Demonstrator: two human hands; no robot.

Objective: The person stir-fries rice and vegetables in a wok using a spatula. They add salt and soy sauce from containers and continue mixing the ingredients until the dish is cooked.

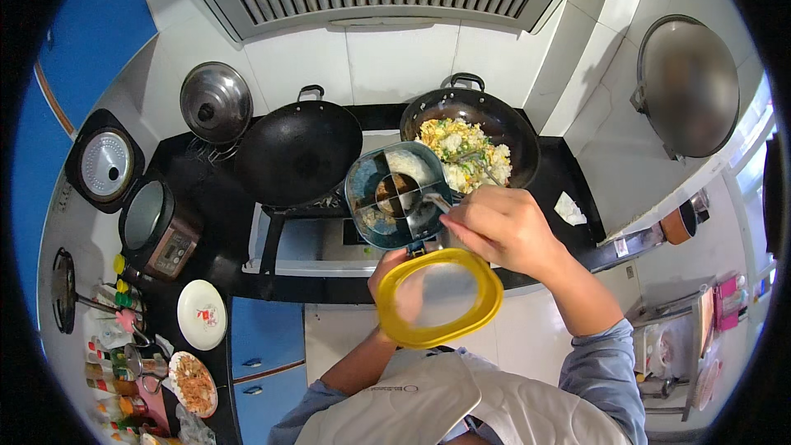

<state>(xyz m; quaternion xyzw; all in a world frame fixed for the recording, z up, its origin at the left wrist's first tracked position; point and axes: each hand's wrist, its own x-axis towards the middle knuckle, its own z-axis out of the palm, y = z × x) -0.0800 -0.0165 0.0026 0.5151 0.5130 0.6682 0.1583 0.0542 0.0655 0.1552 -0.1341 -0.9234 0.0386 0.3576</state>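
Observation:
My left hand holds a blue-green seasoning box near the wok's left side, its yellow-rimmed clear lid hanging open towards me. Inside, dividers part the box around a round middle compartment; white and brown seasonings show. My right hand grips the handle of a small spoon, whose bowl dips towards the box's right compartment. Beyond it a black wok on the stove holds fried rice with egg and green bits. A metal utensil lies over the rice, its handle end hidden by my right hand.
An empty black wok stands on the left burner, with a metal lid behind it. On the left counter are an open rice cooker, a white plate, a plate of shredded food and several bottles. Crumpled tissue lies right.

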